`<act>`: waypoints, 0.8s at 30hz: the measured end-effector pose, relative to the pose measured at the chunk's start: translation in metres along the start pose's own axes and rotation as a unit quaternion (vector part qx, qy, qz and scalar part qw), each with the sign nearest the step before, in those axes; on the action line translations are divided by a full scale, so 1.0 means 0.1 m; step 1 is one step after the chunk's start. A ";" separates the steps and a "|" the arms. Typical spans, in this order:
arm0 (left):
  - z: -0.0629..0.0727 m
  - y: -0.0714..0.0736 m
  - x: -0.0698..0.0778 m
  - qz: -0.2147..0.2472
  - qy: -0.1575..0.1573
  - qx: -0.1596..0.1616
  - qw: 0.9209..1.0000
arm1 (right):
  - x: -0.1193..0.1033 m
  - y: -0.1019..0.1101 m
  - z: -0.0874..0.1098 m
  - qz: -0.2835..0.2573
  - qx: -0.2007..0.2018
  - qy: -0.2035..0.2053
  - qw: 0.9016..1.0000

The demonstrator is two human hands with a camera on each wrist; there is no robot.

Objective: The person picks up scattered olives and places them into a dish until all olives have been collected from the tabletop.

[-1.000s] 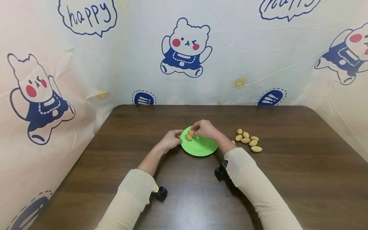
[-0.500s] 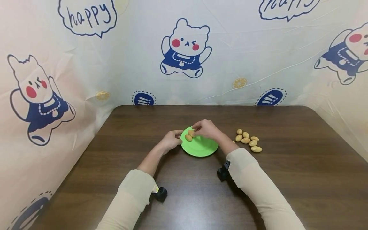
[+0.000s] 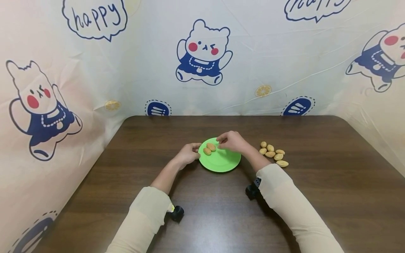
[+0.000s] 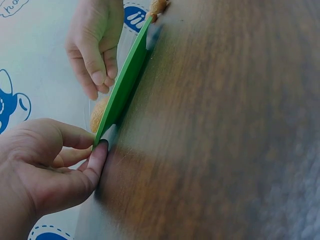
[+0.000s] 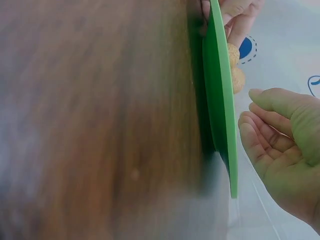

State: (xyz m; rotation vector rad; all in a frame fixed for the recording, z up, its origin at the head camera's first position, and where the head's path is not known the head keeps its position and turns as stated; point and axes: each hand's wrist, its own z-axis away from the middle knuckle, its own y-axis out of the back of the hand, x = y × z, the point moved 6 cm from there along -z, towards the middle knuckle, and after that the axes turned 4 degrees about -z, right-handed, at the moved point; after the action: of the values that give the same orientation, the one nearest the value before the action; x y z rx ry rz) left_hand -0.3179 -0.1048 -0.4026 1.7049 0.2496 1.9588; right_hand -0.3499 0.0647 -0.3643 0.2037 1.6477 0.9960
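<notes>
A round green plate (image 3: 219, 163) lies on the brown table with two tan, oval nuts in rough shells (image 3: 211, 147) on its left part. My left hand (image 3: 187, 154) pinches the plate's left rim; in the left wrist view the thumb and fingers meet at the plate's edge. Over the plate's far right part hovers my right hand (image 3: 235, 143), just right of the nuts. The right wrist view shows that right hand (image 5: 285, 145) with fingers loosely bent and nothing between them, apart from the nuts (image 5: 237, 80).
Several more tan nuts (image 3: 270, 154) lie in a loose group on the table (image 3: 316, 182), right of the plate and close to the right forearm. A printed cloth (image 3: 246, 63) rises behind the table's far edge. Small black cameras (image 3: 177, 213) hang at both wrists.
My right hand has let go of a nut on the plate and drawn back to the right, leaving both nuts in plain sight. My left hand has kept its place at the rim.
</notes>
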 end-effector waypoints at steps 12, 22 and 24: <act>0.03 0.00 0.02 0.000 0.003 0.000 1.000 | 0.16 0.16 0.17 -0.006 0.001 -0.028 1.000; 0.02 -0.01 0.04 0.006 0.004 0.002 1.000 | 0.29 0.37 0.40 0.005 0.016 -0.019 1.000; 0.02 -0.01 0.04 0.005 0.004 0.003 1.000 | 0.32 0.42 0.45 0.004 0.017 -0.024 1.000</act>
State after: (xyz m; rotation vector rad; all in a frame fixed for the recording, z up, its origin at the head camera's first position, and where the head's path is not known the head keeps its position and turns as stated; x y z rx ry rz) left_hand -0.3163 -0.1022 -0.3993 1.7050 0.2503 1.9732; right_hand -0.3369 0.1326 -0.3584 0.2565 1.6222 0.9625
